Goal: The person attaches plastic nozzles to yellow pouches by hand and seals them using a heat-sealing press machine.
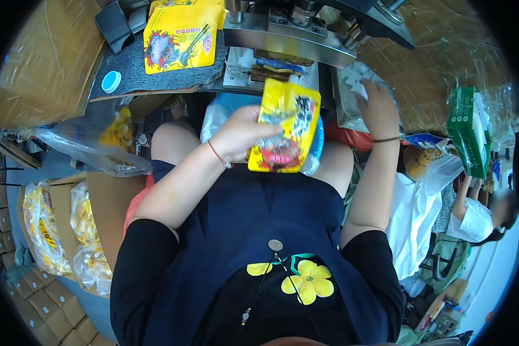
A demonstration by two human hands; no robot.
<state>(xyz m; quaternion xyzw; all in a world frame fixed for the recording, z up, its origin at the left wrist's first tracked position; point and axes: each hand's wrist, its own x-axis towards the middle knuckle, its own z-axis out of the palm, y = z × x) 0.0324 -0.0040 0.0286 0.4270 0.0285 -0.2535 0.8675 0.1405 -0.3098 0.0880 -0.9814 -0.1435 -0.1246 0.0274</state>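
My left hand [242, 132] grips a yellow printed pouch [288, 124] by its left edge, above my lap and in front of the press. Over a clear tray [352, 104] of small whitish pieces at the right, my right hand [378, 109] reaches down with its fingers apart. Whether its fingertips touch the pieces is hard to make out. A stack of similar yellow pouches [181, 46] lies on the blue-grey mat [132, 75] at the upper left.
The metal press [288, 40] stands at the top centre. A round blue-white lid [111, 82] and a dark phone [115, 27] are at the left. A green box [468, 130] is at the right, with a co-worker [473, 219] beyond. Cartons of bagged pouches [86, 230] stand lower left.
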